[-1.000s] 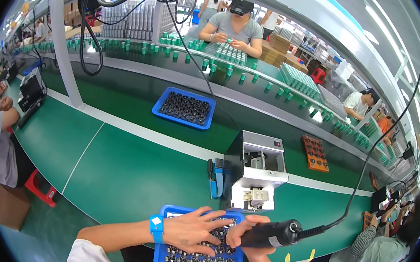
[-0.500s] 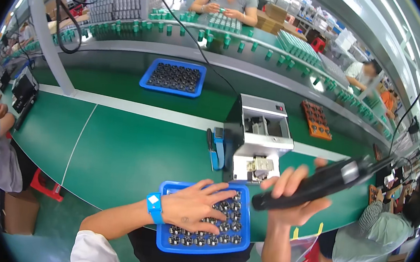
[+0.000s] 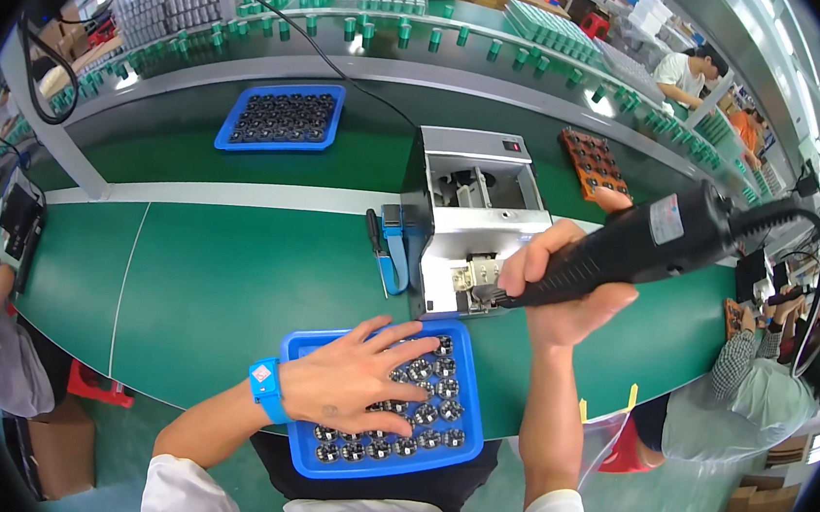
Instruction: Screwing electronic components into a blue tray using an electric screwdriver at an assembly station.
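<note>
My right hand (image 3: pixel 569 314) is wrapped round a black electric screwdriver (image 3: pixel 615 253), held at a slant with its nose down to the left. That nose is at the front of a silver and black screw feeder (image 3: pixel 486 226), over its small metal outlet block; whether the bit touches is hidden. My left hand (image 3: pixel 341 379), a blue band (image 3: pixel 266 388) on its wrist, lies with fingers spread over a blue tray (image 3: pixel 470 388). In the tray stand rows of small round black-and-metal parts (image 3: pixel 425 413). Some of them are covered by my fingers.
Left of the feeder lie a blue-and-black hand tool (image 3: pixel 374 238) and a blue strap (image 3: pixel 395 255). Behind stand another blue tray (image 3: pixel 229 143) of black parts and an orange fixture (image 3: pixel 589 164). A thick cord (image 3: pixel 815 252) runs off the screwdriver. People work across the line and at both sides.
My right hand has brought the screwdriver down and forward to the feeder's outlet. My left hand stays spread on the tray. The whole view has shifted.
</note>
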A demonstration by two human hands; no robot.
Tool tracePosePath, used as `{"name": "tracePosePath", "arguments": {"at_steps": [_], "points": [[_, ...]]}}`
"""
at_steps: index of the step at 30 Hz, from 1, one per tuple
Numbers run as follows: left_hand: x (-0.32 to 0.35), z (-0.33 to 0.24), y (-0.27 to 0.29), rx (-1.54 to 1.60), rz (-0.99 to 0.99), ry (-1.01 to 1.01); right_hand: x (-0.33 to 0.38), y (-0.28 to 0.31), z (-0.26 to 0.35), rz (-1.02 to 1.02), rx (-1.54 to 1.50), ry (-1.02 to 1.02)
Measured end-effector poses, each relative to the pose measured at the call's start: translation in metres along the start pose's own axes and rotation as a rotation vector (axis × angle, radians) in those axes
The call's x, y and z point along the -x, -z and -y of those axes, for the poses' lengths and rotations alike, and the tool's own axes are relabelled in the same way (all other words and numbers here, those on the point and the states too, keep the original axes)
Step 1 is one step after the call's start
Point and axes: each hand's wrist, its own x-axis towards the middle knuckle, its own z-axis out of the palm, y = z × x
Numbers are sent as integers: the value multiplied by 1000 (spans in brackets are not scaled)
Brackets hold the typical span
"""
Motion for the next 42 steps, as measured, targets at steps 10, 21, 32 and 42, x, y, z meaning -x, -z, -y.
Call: {"name": "tracePosePath", "arguments": {"at_steps": [10, 21, 32, 42], "points": [[-3, -3, 3, 8, 1, -4, 2, 8, -2, 143, 159, -27], [-1, 2, 0, 36, 20, 38, 63, 14, 22, 288, -179, -247], [2, 4, -5, 48, 51, 59, 97, 9, 20, 355, -87, -411], [4, 5, -5, 36, 35, 60, 93, 3, 14, 522, -17, -310]]}}
